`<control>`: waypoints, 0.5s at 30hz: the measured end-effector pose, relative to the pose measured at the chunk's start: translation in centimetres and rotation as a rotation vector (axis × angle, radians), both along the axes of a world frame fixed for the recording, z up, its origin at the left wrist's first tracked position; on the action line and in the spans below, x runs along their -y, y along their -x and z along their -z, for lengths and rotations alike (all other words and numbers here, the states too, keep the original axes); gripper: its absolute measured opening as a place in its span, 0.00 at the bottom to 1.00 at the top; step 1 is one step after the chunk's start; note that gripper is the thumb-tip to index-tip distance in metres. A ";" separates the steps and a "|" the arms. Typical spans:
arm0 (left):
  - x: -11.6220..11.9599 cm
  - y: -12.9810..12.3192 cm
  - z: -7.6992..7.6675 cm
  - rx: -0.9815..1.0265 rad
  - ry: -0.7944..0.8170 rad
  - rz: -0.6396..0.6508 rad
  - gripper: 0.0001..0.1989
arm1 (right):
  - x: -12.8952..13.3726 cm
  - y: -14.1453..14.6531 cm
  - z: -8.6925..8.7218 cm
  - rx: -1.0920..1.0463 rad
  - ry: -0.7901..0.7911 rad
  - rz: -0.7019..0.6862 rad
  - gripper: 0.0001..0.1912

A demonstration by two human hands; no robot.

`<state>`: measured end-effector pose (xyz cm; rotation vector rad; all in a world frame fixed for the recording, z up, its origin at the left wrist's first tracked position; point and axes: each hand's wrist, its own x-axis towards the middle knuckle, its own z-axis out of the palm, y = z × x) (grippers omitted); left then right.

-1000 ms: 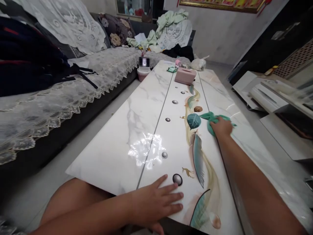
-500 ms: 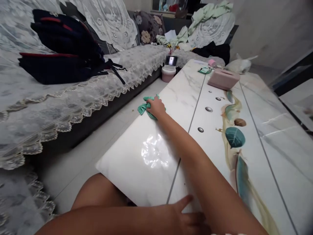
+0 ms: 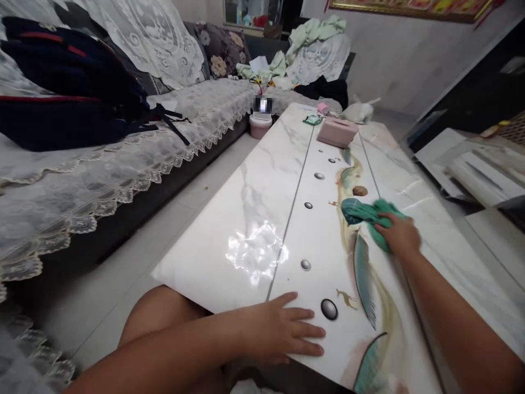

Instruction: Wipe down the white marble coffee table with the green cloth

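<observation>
My right hand (image 3: 397, 236) was half closed and palm down, gripping a green microfibre cloth (image 3: 379, 214) that bunched into soft folds under my palm and pressed against the tabletop. The cloth lay toward the far right of a long, glossy coffee table (image 3: 262, 186). Its long axis ran roughly across the table, with one end lying against a painted teal leaf (image 3: 349, 211) and the other reaching past my knuckles toward the table's right side.

My left hand (image 3: 283, 334) was wide open and held nothing. It lay flat at the near end of the table, with the fingers spread and pointing right, just beside a painted dark pebble (image 3: 328, 309).

The smooth white top had grey marble veining and two thin grey seams running lengthwise. Its centre strip was printed with leaves, feathers and pebbles, and a bright patch of glare (image 3: 255, 250) sat on the surface. A pink tissue box (image 3: 337, 132) stood at the far end. To my left was a sofa (image 3: 123, 158) under a lace-edged cover, with a dark bag (image 3: 69, 93) on it.
</observation>
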<state>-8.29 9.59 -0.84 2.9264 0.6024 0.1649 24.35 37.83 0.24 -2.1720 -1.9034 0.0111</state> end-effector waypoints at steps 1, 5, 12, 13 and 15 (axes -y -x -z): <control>-0.1 -0.1 0.0 0.006 0.047 -0.007 0.28 | 1.0 -4.9 0.3 -0.017 0.011 0.187 0.27; -0.3 -0.6 0.1 0.020 0.188 -0.020 0.29 | 3.3 -17.7 2.0 -0.136 -0.112 0.579 0.32; -0.5 -1.2 0.6 0.010 0.174 -0.015 0.29 | 2.6 -8.9 -0.3 -0.132 -0.018 0.445 0.33; -0.5 -1.3 0.8 0.014 0.153 -0.014 0.29 | 2.3 -5.8 -0.9 -0.118 -0.004 0.354 0.31; -0.4 -1.3 1.1 0.019 0.111 -0.009 0.29 | 1.6 1.2 -1.6 -0.100 0.006 0.145 0.27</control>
